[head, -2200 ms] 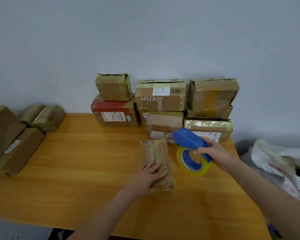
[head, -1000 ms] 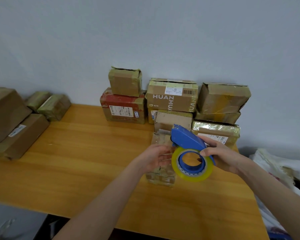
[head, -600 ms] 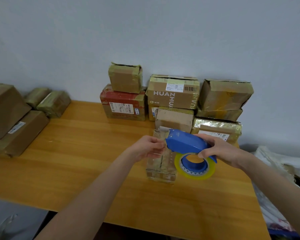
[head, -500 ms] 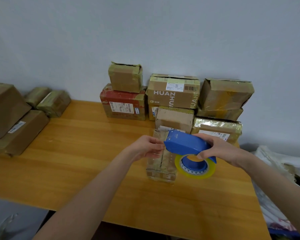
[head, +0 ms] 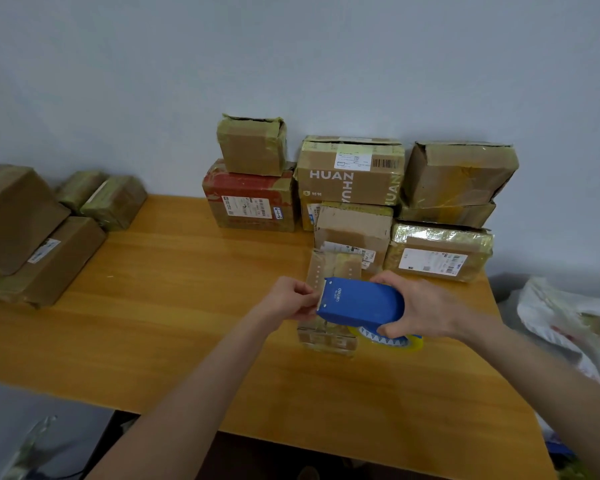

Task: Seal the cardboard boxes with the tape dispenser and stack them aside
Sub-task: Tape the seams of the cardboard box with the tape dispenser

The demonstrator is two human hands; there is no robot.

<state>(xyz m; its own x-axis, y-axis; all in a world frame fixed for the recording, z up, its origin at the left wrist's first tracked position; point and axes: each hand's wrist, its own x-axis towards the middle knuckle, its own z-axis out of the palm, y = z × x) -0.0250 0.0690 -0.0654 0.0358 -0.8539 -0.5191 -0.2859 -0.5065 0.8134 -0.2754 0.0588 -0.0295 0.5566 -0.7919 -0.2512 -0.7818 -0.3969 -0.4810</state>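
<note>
1 small box (head: 333,268) is found on the table (head: 187,289) under both hands. The tape dispenser (head: 361,301) is gripped by the right hand (head: 426,306). The left hand (head: 288,299) is pinched at its mouth (tape end judged held). Tape is best drawn taut along the seam.

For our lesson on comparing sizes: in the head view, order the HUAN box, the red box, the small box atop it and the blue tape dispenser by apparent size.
1. HUAN box and red box: too alike to rank.
2. The tape dispenser and small box: close; the dispenser is nearer the camera, so unsure.
</note>
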